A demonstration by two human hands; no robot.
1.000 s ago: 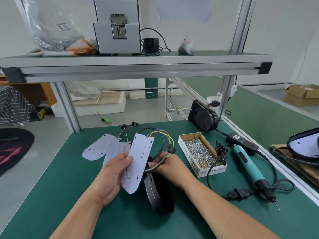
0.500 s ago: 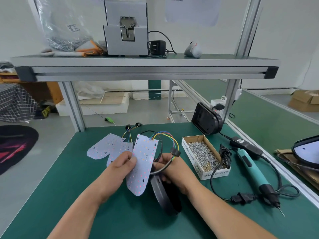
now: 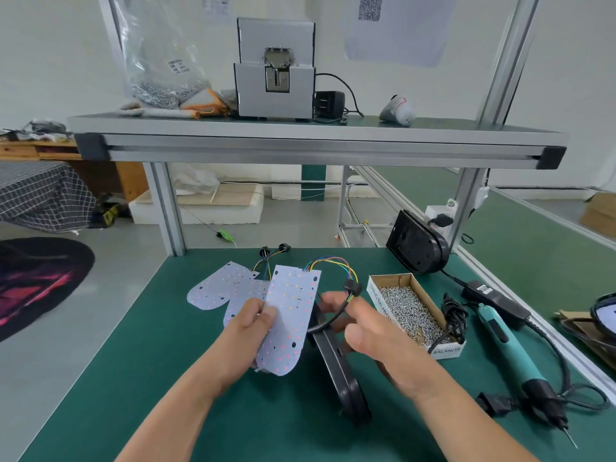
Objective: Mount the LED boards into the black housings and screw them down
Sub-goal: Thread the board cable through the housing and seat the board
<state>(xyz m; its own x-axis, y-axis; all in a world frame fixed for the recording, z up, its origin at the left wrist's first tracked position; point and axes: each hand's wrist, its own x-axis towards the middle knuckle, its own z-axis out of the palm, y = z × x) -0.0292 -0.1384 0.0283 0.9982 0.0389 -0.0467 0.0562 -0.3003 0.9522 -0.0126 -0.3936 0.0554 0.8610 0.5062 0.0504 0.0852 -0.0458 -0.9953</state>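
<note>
My left hand (image 3: 246,331) pinches a white LED board (image 3: 290,315) and holds it upright above the green table. Coloured wires arc from the board's top to a black connector (image 3: 352,289) and a black cable. A black housing (image 3: 340,371) stands on its edge just right of the board. My right hand (image 3: 376,341) is blurred. Its fingers curl at the housing's upper end, and the cable runs across them. Two more LED boards (image 3: 220,288) lie flat behind.
An open cardboard box of screws (image 3: 410,305) sits right of my hands. A teal electric screwdriver (image 3: 506,345) with coiled cord lies further right. Another black housing (image 3: 416,245) leans against the frame post. A shelf (image 3: 300,141) hangs overhead.
My head has tilted up and moved closer. The board and housing stay in my hands. My right hand has shifted, with its thumb lifted clear of the cable.
</note>
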